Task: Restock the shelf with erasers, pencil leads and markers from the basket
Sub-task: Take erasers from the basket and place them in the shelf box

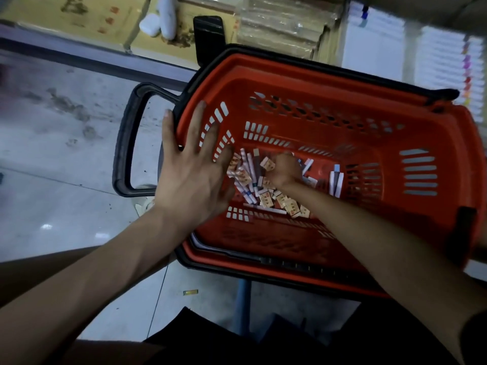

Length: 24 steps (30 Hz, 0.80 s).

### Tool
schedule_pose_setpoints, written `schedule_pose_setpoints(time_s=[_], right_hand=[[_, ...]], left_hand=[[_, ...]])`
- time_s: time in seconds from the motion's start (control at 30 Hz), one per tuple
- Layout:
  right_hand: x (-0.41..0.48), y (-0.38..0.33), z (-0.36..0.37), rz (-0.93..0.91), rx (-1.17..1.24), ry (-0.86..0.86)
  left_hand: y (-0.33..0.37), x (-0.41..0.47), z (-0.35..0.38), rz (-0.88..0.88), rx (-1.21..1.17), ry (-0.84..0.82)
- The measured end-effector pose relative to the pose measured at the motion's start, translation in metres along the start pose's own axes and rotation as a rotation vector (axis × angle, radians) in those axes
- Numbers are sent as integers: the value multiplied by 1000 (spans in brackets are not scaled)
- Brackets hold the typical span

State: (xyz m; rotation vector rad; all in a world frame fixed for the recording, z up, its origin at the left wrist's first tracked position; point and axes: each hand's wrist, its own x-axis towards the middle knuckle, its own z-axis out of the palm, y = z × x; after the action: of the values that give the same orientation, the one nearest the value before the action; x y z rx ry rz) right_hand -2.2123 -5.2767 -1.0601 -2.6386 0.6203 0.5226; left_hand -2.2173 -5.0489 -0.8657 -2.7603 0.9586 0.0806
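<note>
Right grip [284, 169] is down at the bottom of the red slotted plastic basket with a black rim [290, 83], just right of the frame's centre. Its fingers are curled into the heap of stock and its back faces the camera. Whether they have closed round a piece I cannot tell, since the fingertips are hidden. Left grip [189, 167] lies spread and flat on the basket's left end, fingers straight over the rim and inner wall. Its thumb is outside, next to the black loop handle [126, 143]; it grasps nothing and seems to steady the basket.

Stock sits in one loose pile on the basket floor around the right grip. Small cream-and-orange eraser boxes [266, 200] lie below it, slim pink-and-white packs [247, 164] to its left, and white tubes with blue ends [336, 180] stand apart to its right. Blur stops me telling which of these are leads and which markers.

By my reading, the step in hand is picking up from the basket; nothing is on its way to the shelving with white stacked packs [442, 61] at the upper right. Much stock remains, so the job looks far from finished. Next, the right grip must close firmly on a handful of one kind, lift it clear of the wall without spilling, and carry it up and right to the matching slot.
</note>
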Motion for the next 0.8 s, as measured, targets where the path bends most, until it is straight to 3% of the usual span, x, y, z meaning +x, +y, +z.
schedule_pose_setpoints(time_s=[0.17,0.4,0.5,0.7,0.8], right_hand=[[-11,22,10,-388,-278,-135],[-15,18,6,-468,-435,-111],[-13,16,-1,-445,-341,-69],[-15,-18,-9,-373,136,-16],[-20,-35,-27,-383,173,-16]], left_hand=[[-1,1,1,-5,-40,30],[-3,7,0,-18,-59,35],[-5,8,1,-18,-71,46],[-10,18,2,20,-87,95],[-15,32,1,26,-105,97]])
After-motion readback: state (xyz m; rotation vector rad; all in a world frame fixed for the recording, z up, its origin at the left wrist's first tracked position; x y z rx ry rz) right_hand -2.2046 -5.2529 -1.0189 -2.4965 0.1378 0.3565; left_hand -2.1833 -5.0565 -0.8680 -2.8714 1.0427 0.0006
